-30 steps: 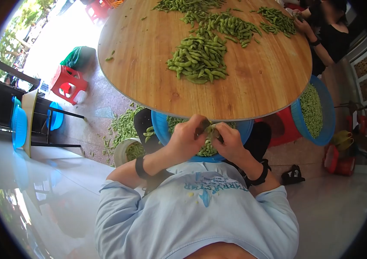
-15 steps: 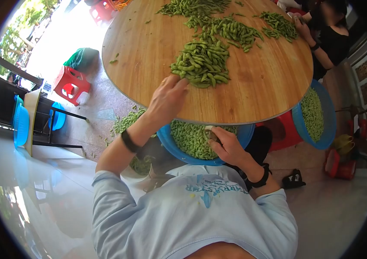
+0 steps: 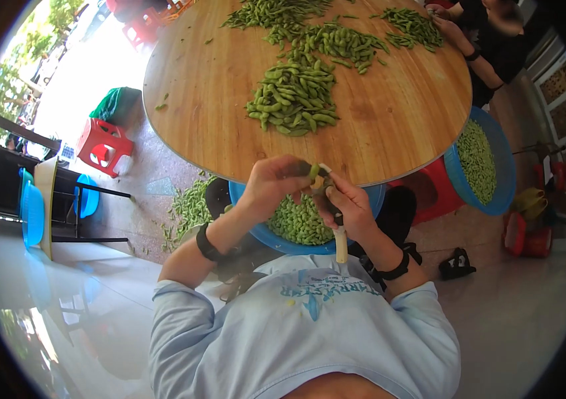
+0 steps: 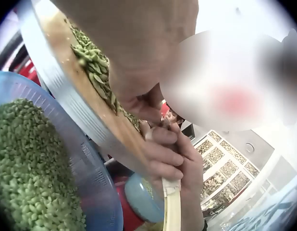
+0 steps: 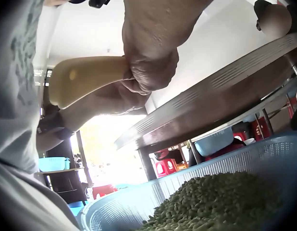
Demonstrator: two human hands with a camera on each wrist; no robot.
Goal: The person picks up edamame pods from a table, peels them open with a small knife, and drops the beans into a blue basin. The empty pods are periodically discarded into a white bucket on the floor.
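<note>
Above the blue basket (image 3: pixel 296 249) of shelled green beans (image 3: pixel 299 223), my two hands meet close to the table's near edge. My left hand (image 3: pixel 271 185) pinches a green soybean pod (image 3: pixel 314 171) between thumb and fingers. My right hand (image 3: pixel 353 209) grips a tool with a cream handle (image 3: pixel 341 246), its end pointing back toward my shirt. In the right wrist view that handle (image 5: pixel 86 79) sticks out from the fist; the tool's working end is hidden. The fingertips of both hands come together at the pod. A pile of unshelled pods (image 3: pixel 293 100) lies on the table just beyond.
The round wooden table (image 3: pixel 203 113) bears more pod heaps (image 3: pixel 356 43). Another person (image 3: pixel 489 56) sits at its far right. A second blue basket of beans (image 3: pixel 476 166) stands to the right. Pods (image 3: pixel 186 213) lie scattered on the floor at left, near a red stool (image 3: pixel 120 143).
My left hand reached to the pod pile half a second ago and has come back to the right hand with a pod. The cream handle now shows below the right hand.
</note>
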